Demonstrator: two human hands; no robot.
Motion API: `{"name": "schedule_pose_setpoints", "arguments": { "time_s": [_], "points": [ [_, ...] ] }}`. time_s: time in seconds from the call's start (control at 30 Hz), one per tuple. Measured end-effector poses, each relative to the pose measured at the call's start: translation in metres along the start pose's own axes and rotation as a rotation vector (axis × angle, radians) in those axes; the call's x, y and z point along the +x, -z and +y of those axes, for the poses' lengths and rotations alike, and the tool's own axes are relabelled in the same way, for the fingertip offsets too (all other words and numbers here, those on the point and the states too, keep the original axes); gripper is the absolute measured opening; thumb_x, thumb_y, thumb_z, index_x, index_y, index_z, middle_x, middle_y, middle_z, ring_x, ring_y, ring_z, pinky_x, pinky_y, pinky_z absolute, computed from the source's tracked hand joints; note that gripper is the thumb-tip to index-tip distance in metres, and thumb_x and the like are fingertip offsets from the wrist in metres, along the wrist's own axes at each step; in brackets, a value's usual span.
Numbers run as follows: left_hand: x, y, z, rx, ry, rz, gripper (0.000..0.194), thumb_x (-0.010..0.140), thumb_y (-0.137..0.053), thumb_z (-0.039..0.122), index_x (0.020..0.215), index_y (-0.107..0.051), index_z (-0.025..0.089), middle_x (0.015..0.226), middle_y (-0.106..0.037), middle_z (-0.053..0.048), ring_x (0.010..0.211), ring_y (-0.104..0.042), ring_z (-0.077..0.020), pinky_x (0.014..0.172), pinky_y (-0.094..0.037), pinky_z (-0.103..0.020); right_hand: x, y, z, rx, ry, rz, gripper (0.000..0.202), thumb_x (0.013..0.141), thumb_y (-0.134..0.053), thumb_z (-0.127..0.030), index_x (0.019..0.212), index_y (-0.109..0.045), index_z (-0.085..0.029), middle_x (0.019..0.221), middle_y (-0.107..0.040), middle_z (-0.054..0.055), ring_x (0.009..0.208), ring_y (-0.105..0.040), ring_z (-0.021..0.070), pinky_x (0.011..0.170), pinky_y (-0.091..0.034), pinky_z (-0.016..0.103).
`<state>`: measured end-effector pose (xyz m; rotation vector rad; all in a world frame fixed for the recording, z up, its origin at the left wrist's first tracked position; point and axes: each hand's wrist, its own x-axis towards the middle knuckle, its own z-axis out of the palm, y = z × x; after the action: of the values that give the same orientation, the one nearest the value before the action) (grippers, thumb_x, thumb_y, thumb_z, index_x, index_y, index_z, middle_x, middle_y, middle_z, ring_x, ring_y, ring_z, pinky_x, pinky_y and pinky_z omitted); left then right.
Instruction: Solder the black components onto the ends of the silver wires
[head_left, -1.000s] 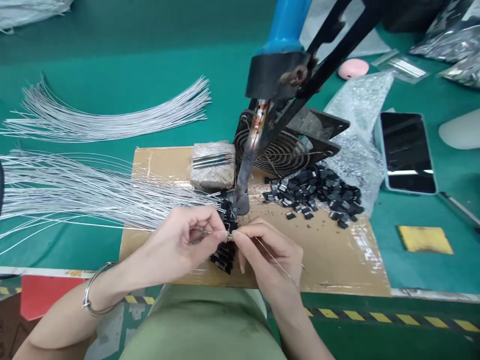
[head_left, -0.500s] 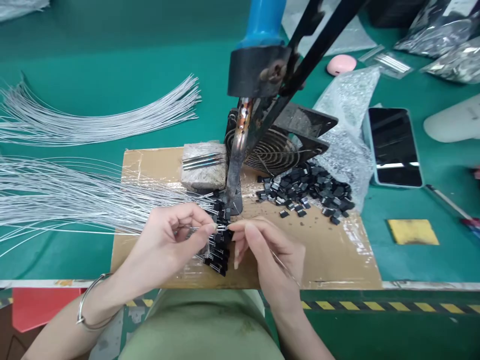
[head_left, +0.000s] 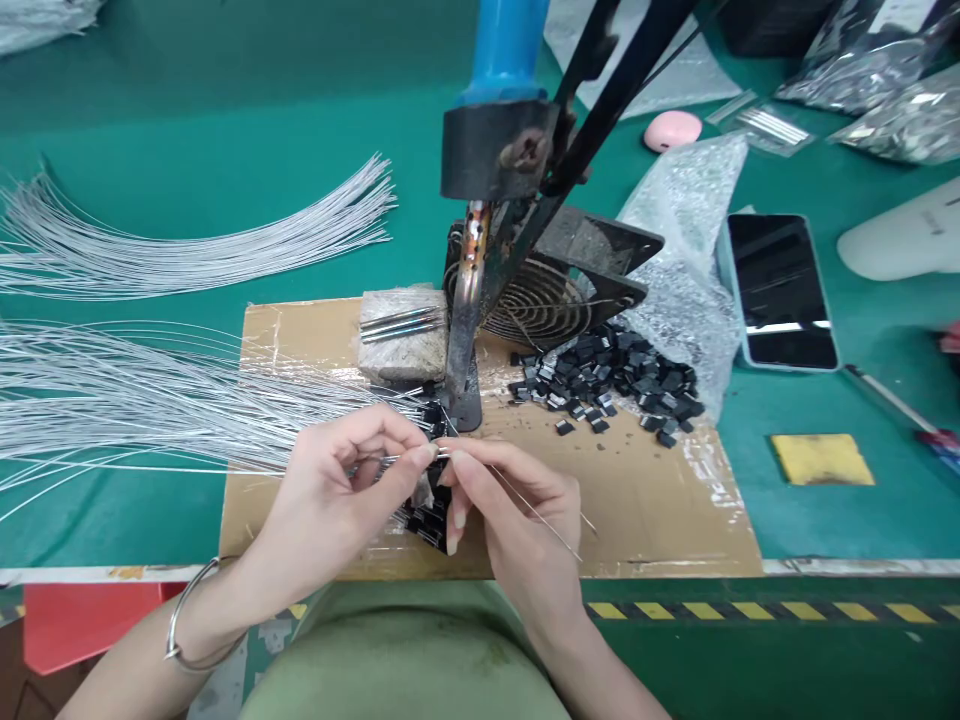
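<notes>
My left hand [head_left: 341, 490] pinches a thin silver wire between thumb and forefinger; a small black part seems to sit at its tip, partly hidden by my fingers. My right hand [head_left: 517, 510] meets it fingertip to fingertip and holds a fine solder wire [head_left: 540, 515] that trails back to the right. Both hands hover over a cardboard sheet [head_left: 675, 520], just in front of a soldering iron [head_left: 469, 290] clamped upright with a blue handle. A row of wired black parts [head_left: 427, 520] lies under my fingers. A loose pile of black parts [head_left: 615, 375] lies to the right.
Bundles of silver wires [head_left: 150, 395] fan out to the left on the green table. A sponge block [head_left: 397, 335], a black fan [head_left: 547, 295], a plastic bag [head_left: 690, 250], a phone [head_left: 780, 290], a pink object [head_left: 673, 130] and a yellow pad [head_left: 821, 460] surround the iron.
The view shifted, so everything slid slightly left in the frame. My hands stayed joined at the fingertips, with small finger movements on the wire.
</notes>
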<state>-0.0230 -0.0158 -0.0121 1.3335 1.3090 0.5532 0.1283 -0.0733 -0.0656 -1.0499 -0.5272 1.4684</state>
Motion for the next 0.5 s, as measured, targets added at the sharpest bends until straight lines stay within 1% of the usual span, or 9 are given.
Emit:
{"name": "schedule_pose_setpoints", "arguments": {
  "time_s": [0.1, 0.23, 0.37, 0.5],
  "points": [
    [-0.0015, -0.0007, -0.002, 0.027, -0.015, 0.015, 0.016, 0.093, -0.067, 0.029, 0.082, -0.068, 0.018, 0.067, -0.065, -0.001, 0.057, -0.048, -0.0121, 0.051, -0.029, -0.026, 0.0005, -0.0003, 0.0001, 0.035, -0.028, 0.001, 0.008, 0.092, -0.081, -0.03, 0.097, -0.087, -0.027, 0.072, -0.074, -0.003, 0.044, -0.062, 0.005, 0.042, -0.055, 0.014],
    [-0.0041, -0.0009, -0.0027, 0.065, -0.019, 0.026, 0.016, 0.094, -0.066, 0.03, 0.083, -0.068, 0.018, 0.069, -0.065, -0.001, 0.059, -0.049, -0.013, 0.052, -0.032, -0.027, 0.0016, -0.0002, -0.0009, 0.068, -0.1, -0.014, 0.007, 0.091, -0.082, -0.03, 0.095, -0.087, -0.026, 0.072, -0.074, -0.003, 0.043, -0.062, 0.0046, 0.04, -0.053, 0.013],
    [-0.0053, -0.0009, -0.0031, 0.076, -0.034, 0.023, 0.016, 0.095, -0.065, 0.03, 0.084, -0.067, 0.019, 0.068, -0.063, 0.0, 0.057, -0.045, -0.0125, 0.051, -0.031, -0.026, 0.0021, 0.0001, -0.0023, 0.112, -0.145, -0.018, 0.007, 0.09, -0.083, -0.032, 0.092, -0.087, -0.026, 0.07, -0.072, -0.004, 0.042, -0.061, 0.004, 0.039, -0.052, 0.012],
    [-0.0052, -0.001, -0.0043, 0.084, -0.055, 0.013, 0.016, 0.096, -0.065, 0.028, 0.083, -0.067, 0.019, 0.068, -0.062, 0.001, 0.057, -0.044, -0.0121, 0.051, -0.031, -0.026, 0.0018, 0.0008, -0.0039, 0.149, -0.183, -0.024, 0.008, 0.088, -0.084, -0.032, 0.09, -0.087, -0.025, 0.068, -0.071, -0.004, 0.041, -0.06, 0.0039, 0.038, -0.051, 0.012]
  ]
}}
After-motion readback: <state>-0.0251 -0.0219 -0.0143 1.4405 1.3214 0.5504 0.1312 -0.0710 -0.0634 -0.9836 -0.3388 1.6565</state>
